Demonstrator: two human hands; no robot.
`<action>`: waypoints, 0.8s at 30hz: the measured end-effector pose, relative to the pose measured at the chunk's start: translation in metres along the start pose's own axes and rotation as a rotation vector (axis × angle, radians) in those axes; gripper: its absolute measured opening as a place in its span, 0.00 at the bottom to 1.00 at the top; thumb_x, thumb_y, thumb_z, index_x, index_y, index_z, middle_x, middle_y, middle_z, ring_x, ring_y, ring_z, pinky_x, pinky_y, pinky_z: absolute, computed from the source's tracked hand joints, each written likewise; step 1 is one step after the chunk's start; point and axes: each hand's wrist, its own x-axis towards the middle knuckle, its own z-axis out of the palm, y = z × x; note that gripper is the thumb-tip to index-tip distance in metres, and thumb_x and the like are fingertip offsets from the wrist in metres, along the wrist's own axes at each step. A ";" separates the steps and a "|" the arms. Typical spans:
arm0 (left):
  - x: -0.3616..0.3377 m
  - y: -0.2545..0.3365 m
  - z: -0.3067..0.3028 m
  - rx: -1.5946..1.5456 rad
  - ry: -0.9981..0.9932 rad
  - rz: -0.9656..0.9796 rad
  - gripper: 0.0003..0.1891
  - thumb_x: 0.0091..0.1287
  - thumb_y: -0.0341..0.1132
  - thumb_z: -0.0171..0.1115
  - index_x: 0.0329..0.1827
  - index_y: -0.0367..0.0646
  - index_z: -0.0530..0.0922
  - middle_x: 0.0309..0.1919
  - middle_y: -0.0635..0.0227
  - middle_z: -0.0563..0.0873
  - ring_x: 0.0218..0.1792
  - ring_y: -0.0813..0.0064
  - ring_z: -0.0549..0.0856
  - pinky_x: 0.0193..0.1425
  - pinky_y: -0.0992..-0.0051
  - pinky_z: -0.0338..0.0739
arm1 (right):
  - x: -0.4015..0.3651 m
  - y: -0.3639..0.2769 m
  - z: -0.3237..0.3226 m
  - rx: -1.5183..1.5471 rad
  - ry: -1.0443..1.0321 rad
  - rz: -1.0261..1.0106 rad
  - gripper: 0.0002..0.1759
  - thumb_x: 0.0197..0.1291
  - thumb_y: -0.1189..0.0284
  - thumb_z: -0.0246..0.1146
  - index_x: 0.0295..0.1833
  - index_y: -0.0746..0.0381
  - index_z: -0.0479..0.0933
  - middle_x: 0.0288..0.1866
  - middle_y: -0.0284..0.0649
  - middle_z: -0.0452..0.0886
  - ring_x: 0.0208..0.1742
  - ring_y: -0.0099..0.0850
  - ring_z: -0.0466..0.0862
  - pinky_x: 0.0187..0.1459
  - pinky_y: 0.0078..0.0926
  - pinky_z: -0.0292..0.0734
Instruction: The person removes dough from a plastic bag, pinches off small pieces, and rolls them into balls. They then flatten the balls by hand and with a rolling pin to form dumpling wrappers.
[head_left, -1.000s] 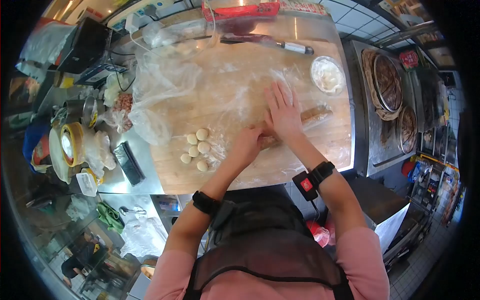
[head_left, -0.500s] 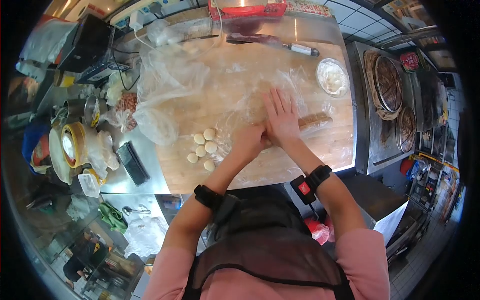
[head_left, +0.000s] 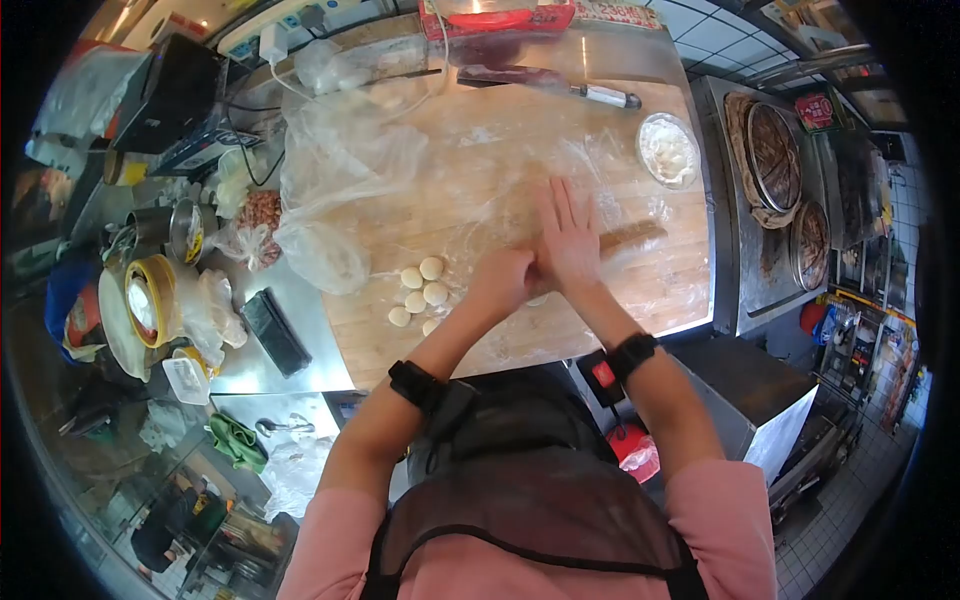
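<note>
My right hand (head_left: 570,245) lies flat with its fingers stretched out, the palm over a wooden rolling pin (head_left: 635,238) whose end sticks out to the right. My left hand (head_left: 503,280) is closed and meets the right hand at the near side of the pin. Its fingertips are hidden, so what they pinch does not show. A small pale edge of dough (head_left: 538,299) peeks out below the hands. Several small round dough balls (head_left: 413,278) sit on the board left of my left hand, one partly covered by my forearm.
A bowl of white flour (head_left: 668,151) stands at the board's (head_left: 480,130) right. A cleaver-like knife (head_left: 520,77) lies along the back. Clear plastic bags (head_left: 345,160) cover the left side, beside a dark phone-like case (head_left: 275,332). Round pans (head_left: 773,158) stand on the right counter.
The view has shifted slightly, so the dough balls appear farther right and higher. My hands keep nearly the same pose on the rolling pin, with the pale dough edge now showing below them.
</note>
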 end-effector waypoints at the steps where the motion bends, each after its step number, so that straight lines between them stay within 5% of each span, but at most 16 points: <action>1: 0.001 -0.001 0.002 0.186 -0.061 0.052 0.06 0.54 0.29 0.63 0.31 0.39 0.76 0.25 0.54 0.80 0.31 0.52 0.81 0.34 0.62 0.74 | -0.015 0.001 0.000 0.053 0.010 0.012 0.37 0.53 0.70 0.56 0.71 0.64 0.60 0.74 0.49 0.60 0.76 0.44 0.57 0.73 0.55 0.45; 6: -0.020 0.002 -0.007 -0.215 0.067 -0.076 0.04 0.55 0.28 0.61 0.30 0.39 0.76 0.25 0.54 0.80 0.30 0.51 0.81 0.35 0.60 0.75 | -0.104 -0.001 -0.007 -0.031 -0.155 0.106 0.36 0.53 0.68 0.56 0.71 0.61 0.63 0.76 0.45 0.57 0.77 0.38 0.56 0.73 0.54 0.45; 12: -0.011 0.000 -0.007 -0.133 0.088 -0.124 0.04 0.55 0.28 0.62 0.31 0.39 0.77 0.26 0.53 0.80 0.31 0.50 0.81 0.37 0.59 0.75 | 0.013 -0.014 0.001 -0.006 -0.047 0.104 0.38 0.53 0.67 0.55 0.73 0.63 0.58 0.77 0.47 0.56 0.78 0.40 0.54 0.72 0.55 0.45; 16: -0.008 -0.004 -0.009 0.090 -0.024 -0.025 0.04 0.55 0.27 0.61 0.32 0.39 0.77 0.29 0.53 0.82 0.32 0.50 0.81 0.38 0.57 0.75 | -0.027 -0.016 0.004 0.001 -0.020 0.105 0.38 0.54 0.67 0.55 0.72 0.63 0.59 0.76 0.46 0.57 0.78 0.40 0.55 0.72 0.54 0.45; 20: -0.026 -0.014 -0.013 -0.250 0.090 -0.171 0.04 0.57 0.29 0.61 0.33 0.39 0.78 0.31 0.54 0.83 0.34 0.52 0.83 0.38 0.59 0.76 | -0.101 -0.017 -0.003 -0.032 -0.129 0.102 0.37 0.55 0.66 0.54 0.72 0.64 0.60 0.75 0.46 0.60 0.76 0.40 0.58 0.72 0.52 0.48; 24: -0.032 -0.008 -0.018 -0.218 0.041 -0.222 0.05 0.57 0.27 0.63 0.35 0.38 0.78 0.28 0.53 0.83 0.31 0.52 0.82 0.34 0.61 0.75 | -0.010 -0.025 -0.002 0.029 -0.114 0.147 0.38 0.55 0.70 0.52 0.73 0.67 0.55 0.77 0.46 0.55 0.78 0.41 0.52 0.73 0.54 0.43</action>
